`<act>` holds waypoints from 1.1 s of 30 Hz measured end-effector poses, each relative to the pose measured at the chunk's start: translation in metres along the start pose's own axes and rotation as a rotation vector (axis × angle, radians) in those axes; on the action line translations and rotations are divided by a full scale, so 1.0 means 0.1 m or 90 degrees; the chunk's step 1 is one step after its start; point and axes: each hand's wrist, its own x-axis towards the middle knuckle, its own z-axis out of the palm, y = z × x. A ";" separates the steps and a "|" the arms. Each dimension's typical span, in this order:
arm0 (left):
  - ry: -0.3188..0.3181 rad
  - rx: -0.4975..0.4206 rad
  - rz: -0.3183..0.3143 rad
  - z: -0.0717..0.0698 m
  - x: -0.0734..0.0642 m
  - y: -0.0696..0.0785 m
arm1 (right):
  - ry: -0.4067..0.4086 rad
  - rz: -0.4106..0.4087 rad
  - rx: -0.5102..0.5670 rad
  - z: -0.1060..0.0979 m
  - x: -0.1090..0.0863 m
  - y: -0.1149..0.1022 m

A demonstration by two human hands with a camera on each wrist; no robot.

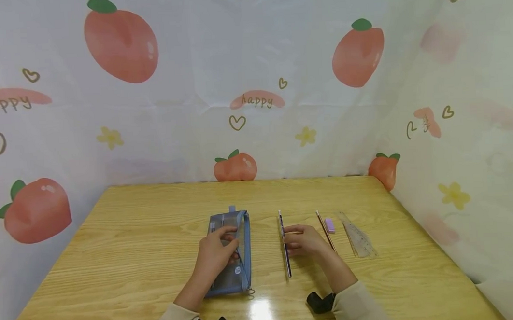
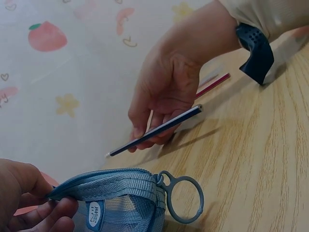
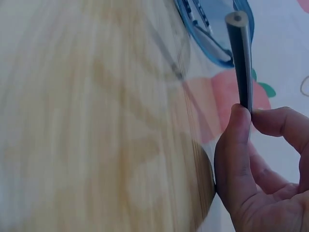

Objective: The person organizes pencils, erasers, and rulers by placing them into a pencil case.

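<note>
A blue mesh pencil case (image 1: 226, 283) lies on the table, its zipped mouth open toward the right. My left hand (image 1: 217, 249) holds the mouth's edge, and in the left wrist view its thumb and fingers pinch the zipper band (image 2: 104, 186). Between thumb and fingertips of my right hand (image 1: 306, 239) is a dark blue pencil with pale stripes (image 1: 287, 261). This pencil is raised over the wood, to the right of the case, and casts a shadow in the left wrist view. Slim striped items show inside the case (image 3: 212, 57) from the right wrist.
Right of my right hand lie a reddish pencil (image 1: 325, 227), a purple eraser (image 1: 330, 225) and a clear set square (image 1: 360, 241). A round pull ring (image 2: 201, 198) hangs from the case's zipper. Fruit-patterned cloth (image 1: 185, 134) borders the wooden table (image 1: 146, 223) behind and at the sides.
</note>
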 end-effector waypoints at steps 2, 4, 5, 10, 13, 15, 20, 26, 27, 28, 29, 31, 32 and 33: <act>0.000 0.001 0.002 0.00 0.00 0.00 | 0.001 0.000 0.004 0.05 0.02 0.00; 0.001 0.004 0.005 0.00 0.00 0.00 | 0.004 0.001 0.004 0.08 0.04 0.00; 0.002 0.007 0.008 0.00 0.00 0.00 | 0.007 0.003 0.003 0.09 0.04 0.00; 0.003 0.011 0.010 0.00 0.01 0.02 | 0.002 0.005 0.003 0.16 0.05 -0.03; -0.001 0.007 0.007 0.01 0.00 0.02 | -0.006 -0.002 0.007 0.22 0.06 -0.05; -0.002 0.005 0.003 0.00 0.00 0.02 | -0.013 -0.007 0.009 0.26 0.06 -0.05; -0.003 0.001 -0.002 -0.01 -0.01 0.02 | -0.042 -0.021 0.008 0.35 0.07 -0.07; -0.003 0.000 -0.004 -0.01 -0.01 0.02 | -0.064 -0.028 0.016 0.43 0.08 -0.05; -0.002 0.000 -0.005 0.00 0.00 0.01 | -0.065 -0.028 0.017 0.44 0.08 -0.05; -0.002 0.000 -0.005 0.00 0.00 0.01 | -0.067 -0.030 0.017 0.45 0.08 -0.05; -0.001 0.001 -0.005 0.00 0.00 0.01 | -0.070 -0.033 0.016 0.47 0.08 -0.05; 0.000 0.002 -0.007 0.00 0.00 0.01 | -0.073 -0.032 0.018 0.49 0.07 -0.05; 0.001 0.002 -0.008 0.00 0.00 0.01 | -0.075 -0.031 0.019 0.50 0.07 -0.06; 0.001 0.002 -0.009 0.00 0.01 0.01 | -0.076 -0.032 0.019 0.52 0.07 -0.06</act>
